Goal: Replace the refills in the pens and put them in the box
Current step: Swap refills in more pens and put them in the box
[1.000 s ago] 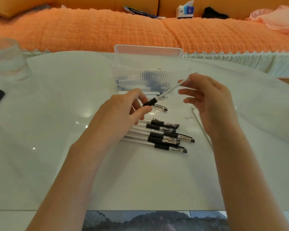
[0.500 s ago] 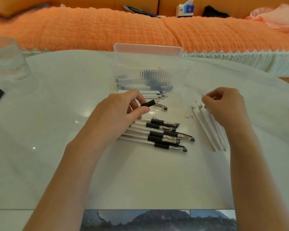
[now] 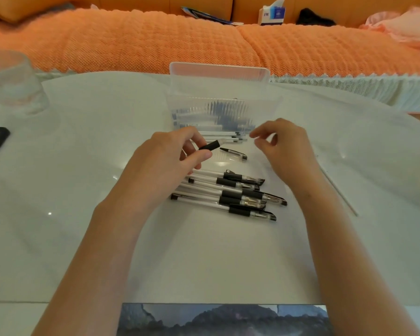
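Pen [image 3: 210,145], one, is pinched in the left hand [image 3: 170,161], its black grip aimed toward 2 o'clock. About five capped pens [image 3: 230,192] are piled at 5 o'clock of it, one loose cap [image 3: 233,153] at 4, and one box [image 3: 228,93] at 12. The right hand [image 3: 285,154] is released, its fingers loosely curled.

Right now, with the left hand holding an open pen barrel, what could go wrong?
The loose cap lies close to the right hand, whose fingers reach toward the refills by the box; a careless sweep could flick it away. A separate refill lies apart to the right; it could get mixed with the others.
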Demonstrator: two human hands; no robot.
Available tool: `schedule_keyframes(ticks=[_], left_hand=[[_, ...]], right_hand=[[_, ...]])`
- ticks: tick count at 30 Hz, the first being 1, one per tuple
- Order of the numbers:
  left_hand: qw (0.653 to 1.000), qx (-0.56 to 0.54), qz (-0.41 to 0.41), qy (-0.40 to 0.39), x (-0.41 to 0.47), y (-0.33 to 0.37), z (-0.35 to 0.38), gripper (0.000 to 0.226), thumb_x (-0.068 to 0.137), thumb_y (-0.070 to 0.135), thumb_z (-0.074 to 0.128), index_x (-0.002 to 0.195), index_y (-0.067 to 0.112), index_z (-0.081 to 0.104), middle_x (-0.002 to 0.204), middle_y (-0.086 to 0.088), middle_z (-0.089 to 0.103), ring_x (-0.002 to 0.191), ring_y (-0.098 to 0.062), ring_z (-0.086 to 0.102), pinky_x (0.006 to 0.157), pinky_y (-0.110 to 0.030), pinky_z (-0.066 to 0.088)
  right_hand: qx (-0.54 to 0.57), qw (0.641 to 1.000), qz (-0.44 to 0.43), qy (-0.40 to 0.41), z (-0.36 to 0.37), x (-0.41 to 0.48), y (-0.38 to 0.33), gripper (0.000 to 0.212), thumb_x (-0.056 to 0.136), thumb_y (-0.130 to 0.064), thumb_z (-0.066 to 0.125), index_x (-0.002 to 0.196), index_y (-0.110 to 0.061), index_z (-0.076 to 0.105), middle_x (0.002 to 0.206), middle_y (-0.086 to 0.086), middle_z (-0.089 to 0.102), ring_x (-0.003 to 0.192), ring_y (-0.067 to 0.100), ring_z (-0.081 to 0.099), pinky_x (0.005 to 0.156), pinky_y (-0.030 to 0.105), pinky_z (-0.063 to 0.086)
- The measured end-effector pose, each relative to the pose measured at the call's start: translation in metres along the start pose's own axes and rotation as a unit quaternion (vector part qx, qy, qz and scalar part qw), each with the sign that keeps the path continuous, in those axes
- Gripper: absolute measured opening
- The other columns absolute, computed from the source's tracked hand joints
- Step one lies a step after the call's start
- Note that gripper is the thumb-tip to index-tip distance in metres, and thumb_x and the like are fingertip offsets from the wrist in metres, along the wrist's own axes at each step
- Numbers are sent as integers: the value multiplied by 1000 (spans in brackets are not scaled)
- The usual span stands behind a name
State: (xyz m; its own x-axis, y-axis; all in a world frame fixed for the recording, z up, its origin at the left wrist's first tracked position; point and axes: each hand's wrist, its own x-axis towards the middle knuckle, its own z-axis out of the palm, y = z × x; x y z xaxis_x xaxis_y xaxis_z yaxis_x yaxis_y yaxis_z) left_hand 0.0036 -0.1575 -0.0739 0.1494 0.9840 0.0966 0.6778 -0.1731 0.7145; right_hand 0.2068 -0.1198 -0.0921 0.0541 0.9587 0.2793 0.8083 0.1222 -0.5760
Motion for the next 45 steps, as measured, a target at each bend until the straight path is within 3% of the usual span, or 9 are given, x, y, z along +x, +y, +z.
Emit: schedule_keyframes(ticks=[5,11,17,22,29,35,45], left_hand=[[1000,-3,-6,4,-1,-1,-2,6,88,36,61,89,30,60,75,10,68,69,-7,65,76,-38,54],[1000,-10,-7,9,-1,-1,-4,5,88,34,62,89,29,61,74,10,68,69,-9,65,77,-41,54],[1000,-7,-6,12,-2,0,-3,6,88,34,61,91,28,60,75,10,67,70,-9,64,77,-39,54],[1000,-5,-9,17,-1,0,-5,8,90,34,59,95,27,59,78,10,67,74,-9,64,79,-38,53],[999,-19,-16,47,2,-6,-8,8,92,30,57,98,25,57,80,10,67,81,-9,62,78,-31,50],[996,-30,-26,84,3,-10,-11,5,93,27,57,96,24,55,81,8,68,80,-8,62,76,-31,48],[993,-40,-34,107,4,-13,-16,8,92,25,58,98,19,58,81,6,68,78,-4,63,84,-34,51]], right_hand=[[-34,997,-55,-44,25,6,-4,20,93,-13,56,106,-20,69,98,-4,54,94,11,48,80,24,39],[-54,997,-52,-37,29,7,1,21,93,-14,55,110,-17,68,105,2,55,101,16,48,79,22,34],[-33,998,-38,-43,28,8,3,11,90,-14,59,96,-15,68,96,-4,50,94,9,40,76,18,28],[-20,998,-15,-51,25,9,3,4,87,-13,63,84,-14,64,89,-4,49,88,11,42,76,24,33],[106,994,10,-9,-3,3,4,9,90,-7,58,86,-13,63,73,-7,63,66,-1,54,61,4,40],[182,983,2,-8,-22,-7,2,10,89,-9,60,84,-17,63,73,-5,66,62,-2,54,59,8,42],[178,984,-1,-25,-25,-11,3,8,89,-8,60,85,-14,64,73,-5,65,61,-4,54,59,7,41]])
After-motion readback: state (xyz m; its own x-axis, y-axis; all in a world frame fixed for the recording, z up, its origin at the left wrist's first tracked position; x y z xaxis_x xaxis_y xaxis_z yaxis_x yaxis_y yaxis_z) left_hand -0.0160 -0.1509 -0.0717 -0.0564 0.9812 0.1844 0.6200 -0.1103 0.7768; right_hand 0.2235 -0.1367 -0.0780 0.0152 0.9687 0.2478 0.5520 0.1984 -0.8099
